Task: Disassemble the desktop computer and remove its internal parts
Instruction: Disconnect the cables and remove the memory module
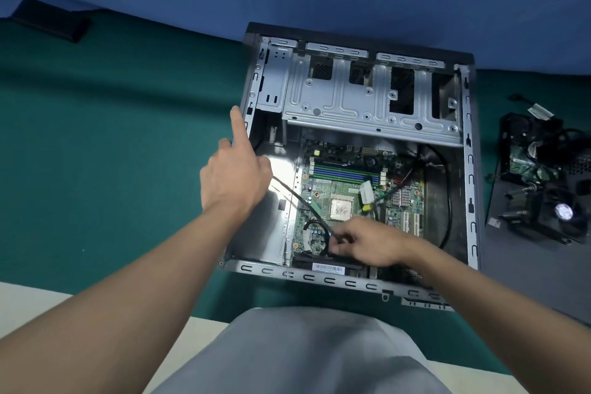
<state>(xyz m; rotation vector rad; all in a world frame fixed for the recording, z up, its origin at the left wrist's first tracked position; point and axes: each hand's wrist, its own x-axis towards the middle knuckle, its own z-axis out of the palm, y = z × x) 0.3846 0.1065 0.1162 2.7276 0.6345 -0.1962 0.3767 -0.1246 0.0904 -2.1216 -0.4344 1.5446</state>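
computer case point(470, 169) lies open on its side mid-bench point(112, 137), toward the far edge; motherboard point(339, 192) in it, bare CPU point(341, 208) showing, drive cage point(351, 99) at the far end. right hand point(374, 245) at the board's near edge, fingers point(343, 238) pinching a black cable point(307, 201) that runs up-left under the left hand point(235, 179). left hand over the case's left wall, index straight, rest folded; can't tell if it grips the cable. pulled parts point(543, 189) piled by the bench's right edge
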